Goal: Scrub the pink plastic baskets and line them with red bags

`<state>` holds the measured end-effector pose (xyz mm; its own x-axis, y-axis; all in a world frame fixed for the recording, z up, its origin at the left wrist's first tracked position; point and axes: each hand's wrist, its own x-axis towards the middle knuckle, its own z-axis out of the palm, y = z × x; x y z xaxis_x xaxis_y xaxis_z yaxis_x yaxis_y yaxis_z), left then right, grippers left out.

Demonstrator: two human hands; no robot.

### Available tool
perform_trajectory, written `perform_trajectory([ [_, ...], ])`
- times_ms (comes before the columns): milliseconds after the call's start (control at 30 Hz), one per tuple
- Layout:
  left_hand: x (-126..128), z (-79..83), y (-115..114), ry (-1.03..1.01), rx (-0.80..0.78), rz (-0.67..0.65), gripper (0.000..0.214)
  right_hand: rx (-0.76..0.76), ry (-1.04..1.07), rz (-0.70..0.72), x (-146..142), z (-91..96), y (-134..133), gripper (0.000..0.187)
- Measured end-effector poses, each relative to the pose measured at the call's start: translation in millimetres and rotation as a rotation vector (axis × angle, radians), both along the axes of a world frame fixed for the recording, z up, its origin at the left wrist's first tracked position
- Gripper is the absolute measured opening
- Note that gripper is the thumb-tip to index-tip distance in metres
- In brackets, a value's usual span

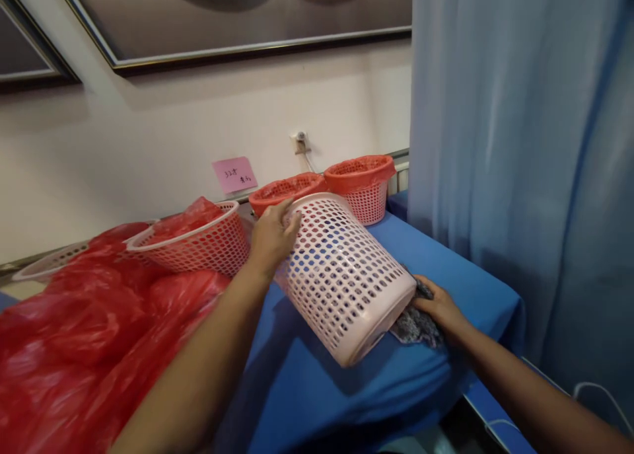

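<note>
A pale pink perforated plastic basket (pixel 341 275) lies tipped on its side on the blue-covered table (pixel 307 388), its base toward me. My left hand (pixel 271 237) grips the basket's rim at its far end, fingers curled over the edge. My right hand (pixel 438 307) rests beside the basket's base, fingers closed on a grey cloth (pixel 413 325) that lies on the table under that end.
Two baskets lined with red bags (pixel 364 176) (pixel 284 191) stand by the wall. Another pink basket (pixel 198 242) holding a red bag lies at left, with loose red plastic bags (pixel 84 335) heaped beside it. A blue curtain (pixel 520 143) hangs at right. A pink note (pixel 234 174) is stuck to the wall.
</note>
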<state>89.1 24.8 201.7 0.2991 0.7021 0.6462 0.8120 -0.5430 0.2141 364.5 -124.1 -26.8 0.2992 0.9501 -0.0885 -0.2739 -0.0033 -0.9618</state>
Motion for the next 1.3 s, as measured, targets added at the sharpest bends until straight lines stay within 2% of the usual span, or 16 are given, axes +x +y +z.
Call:
perform_trajectory([
  [67,-8,-0.8,0,0.032,-0.044,0.085,0.052,-0.002,0.002,-0.008,-3,6.6,6,0.059],
  [167,-33,6.2,-3,0.043,-0.062,0.200,0.051,-0.002,0.024,0.057,-21,18.8,27,0.062],
  [333,-71,26.6,-1,0.099,-0.115,0.413,0.048,-0.022,0.048,0.163,-79,28.0,73,0.058],
  [433,-82,29.1,0,0.163,-0.077,0.488,0.046,-0.029,0.026,0.160,-106,25.7,98,0.053],
  [500,-83,25.6,-3,0.183,0.056,0.428,0.044,-0.028,-0.005,0.124,-112,21.9,111,0.048],
  [567,-80,20.0,-6,0.228,0.103,0.211,0.045,-0.014,-0.050,0.065,-108,17.3,117,0.046],
  [633,-73,14.7,-7,0.339,-0.011,-0.041,0.045,0.018,-0.113,-0.021,-99,13.7,117,0.050],
  [700,-65,11.3,-5,0.460,-0.139,-0.135,0.046,0.072,-0.194,-0.128,-88,13.7,112,0.058],
  [800,-53,10.8,4,0.554,-0.166,-0.025,0.046,0.201,-0.333,-0.240,-83,24.0,104,0.066],
  [900,-45,13.4,13,0.597,-0.163,0.034,0.045,0.350,-0.465,-0.198,-93,40.5,105,0.064],
  [967,-43,15.0,16,0.602,-0.164,0.057,0.045,0.388,-0.531,-0.143,-103,47.0,113,0.065],
  [1067,-42,15.7,19,0.611,-0.163,0.113,0.046,0.311,-0.591,-0.088,-112,40.6,126,0.065],
  [1200,-42,13.5,22,0.615,-0.157,0.169,0.045,0.180,-0.637,0.015,-110,15.7,134,0.046],
  [1300,-41,11.4,26,0.607,-0.147,0.193,0.047,0.158,-0.639,0.027,-103,11.9,144,0.039],
])
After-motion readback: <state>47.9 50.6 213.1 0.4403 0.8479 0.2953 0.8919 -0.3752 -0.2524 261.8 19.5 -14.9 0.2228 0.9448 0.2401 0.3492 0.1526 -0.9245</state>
